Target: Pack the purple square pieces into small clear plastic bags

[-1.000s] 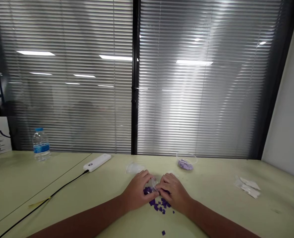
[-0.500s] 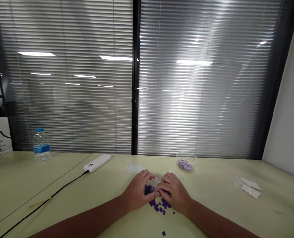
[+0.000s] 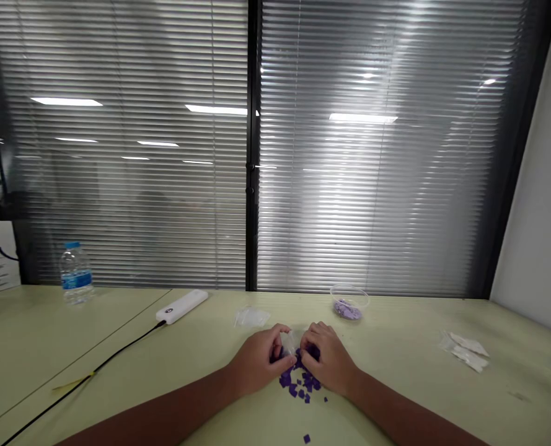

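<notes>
A small clear plastic bag [image 3: 290, 342] stands crumpled and upright between the two hands, its thin film catching the light; its top sticks up between the fingertips, and the rest is hidden behind the fingers. The left hand [image 3: 258, 360] and the right hand [image 3: 330, 360] close in on it from either side, nearly touching each other. Small dark purple squares [image 3: 300, 380] lie in a loose, scattered cluster on the pale green desk [image 3: 409, 378] just below the bag, some reaching under the fingers of both hands. One stray purple square [image 3: 307, 438] lies by itself, well apart, nearer the desk's front.
</notes>
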`<action>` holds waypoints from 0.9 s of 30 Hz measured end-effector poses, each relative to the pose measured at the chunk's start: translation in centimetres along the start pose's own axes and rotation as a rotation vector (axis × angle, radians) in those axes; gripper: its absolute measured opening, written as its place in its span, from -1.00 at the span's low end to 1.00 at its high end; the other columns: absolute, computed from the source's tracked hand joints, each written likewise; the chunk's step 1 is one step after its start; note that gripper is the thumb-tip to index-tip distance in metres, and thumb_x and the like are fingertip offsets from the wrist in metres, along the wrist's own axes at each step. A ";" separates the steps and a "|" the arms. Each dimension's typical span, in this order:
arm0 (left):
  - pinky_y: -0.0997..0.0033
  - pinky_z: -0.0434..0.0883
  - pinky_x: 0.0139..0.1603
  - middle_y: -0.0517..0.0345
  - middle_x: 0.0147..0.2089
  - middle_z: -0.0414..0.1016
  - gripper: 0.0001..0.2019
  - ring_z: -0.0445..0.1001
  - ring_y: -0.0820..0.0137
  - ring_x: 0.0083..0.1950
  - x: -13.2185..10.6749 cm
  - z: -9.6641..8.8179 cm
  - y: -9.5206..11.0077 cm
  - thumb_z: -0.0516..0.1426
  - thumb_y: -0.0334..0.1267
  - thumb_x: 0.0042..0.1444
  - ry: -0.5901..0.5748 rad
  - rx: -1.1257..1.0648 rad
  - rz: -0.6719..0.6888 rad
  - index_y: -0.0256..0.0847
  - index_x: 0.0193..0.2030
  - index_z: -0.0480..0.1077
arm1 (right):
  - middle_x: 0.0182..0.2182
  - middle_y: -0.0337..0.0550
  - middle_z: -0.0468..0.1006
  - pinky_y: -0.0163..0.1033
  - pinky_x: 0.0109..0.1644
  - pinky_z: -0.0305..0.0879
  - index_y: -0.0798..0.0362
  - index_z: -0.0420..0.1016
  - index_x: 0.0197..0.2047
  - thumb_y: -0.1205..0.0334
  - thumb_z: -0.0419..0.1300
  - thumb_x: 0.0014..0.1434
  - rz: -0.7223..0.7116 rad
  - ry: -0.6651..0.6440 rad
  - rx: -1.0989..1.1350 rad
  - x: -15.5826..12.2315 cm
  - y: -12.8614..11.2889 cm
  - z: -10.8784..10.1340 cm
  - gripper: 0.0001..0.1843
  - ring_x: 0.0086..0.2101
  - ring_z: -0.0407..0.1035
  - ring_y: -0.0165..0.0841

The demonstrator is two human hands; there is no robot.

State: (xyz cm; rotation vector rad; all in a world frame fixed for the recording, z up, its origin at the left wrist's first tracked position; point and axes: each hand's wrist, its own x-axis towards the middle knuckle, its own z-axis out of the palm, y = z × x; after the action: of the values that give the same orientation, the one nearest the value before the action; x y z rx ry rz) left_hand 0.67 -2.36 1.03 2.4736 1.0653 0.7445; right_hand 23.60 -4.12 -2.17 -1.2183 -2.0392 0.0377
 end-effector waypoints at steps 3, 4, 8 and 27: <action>0.44 0.21 -0.33 0.33 -0.36 0.43 -0.62 0.42 0.37 -0.34 0.1 0.0 0.0 0.25 -0.09 0.24 -0.009 -0.014 -0.009 -0.08 0.16 0.43 | -0.29 -0.22 0.50 -0.13 -0.03 0.16 0.00 0.51 -0.32 0.41 0.26 0.13 0.000 -0.012 -0.018 0.0 0.0 0.1 -0.90 -0.17 0.34 -0.24; 0.44 0.21 -0.33 0.34 -0.36 0.43 -0.62 0.42 0.38 -0.34 0.1 0.0 0.0 0.25 -0.10 0.24 -0.010 -0.015 -0.011 -0.09 0.16 0.43 | -0.29 -0.22 0.50 -0.12 -0.02 0.16 0.00 0.52 -0.31 0.40 0.26 0.13 0.006 -0.011 -0.016 0.0 0.0 0.1 -0.90 -0.17 0.34 -0.24; 0.45 0.21 -0.34 0.35 -0.38 0.41 -0.62 0.41 0.39 -0.36 0.2 0.1 -0.1 0.25 -0.10 0.23 -0.014 -0.024 -0.004 -0.09 0.16 0.42 | -0.27 -0.21 0.49 -0.11 -0.01 0.18 -0.01 0.52 -0.29 0.42 0.26 0.09 -0.005 -0.028 0.020 0.0 -0.1 -0.1 -0.86 -0.17 0.34 -0.22; 0.45 0.22 -0.33 0.35 -0.38 0.42 -0.60 0.41 0.38 -0.36 0.1 0.1 0.2 0.28 -0.12 0.19 -0.028 -0.004 0.017 -0.08 0.15 0.43 | -0.27 -0.20 0.54 -0.11 -0.02 0.28 0.00 0.52 -0.30 0.45 0.26 0.19 -0.086 -0.007 0.199 0.1 0.0 -0.4 -0.86 -0.16 0.39 -0.23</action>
State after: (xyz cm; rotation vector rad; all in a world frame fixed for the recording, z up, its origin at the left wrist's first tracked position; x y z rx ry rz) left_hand 0.89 -2.44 1.09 2.4853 1.0339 0.7138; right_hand 23.82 -4.15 -1.77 -1.0081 -2.0382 0.1992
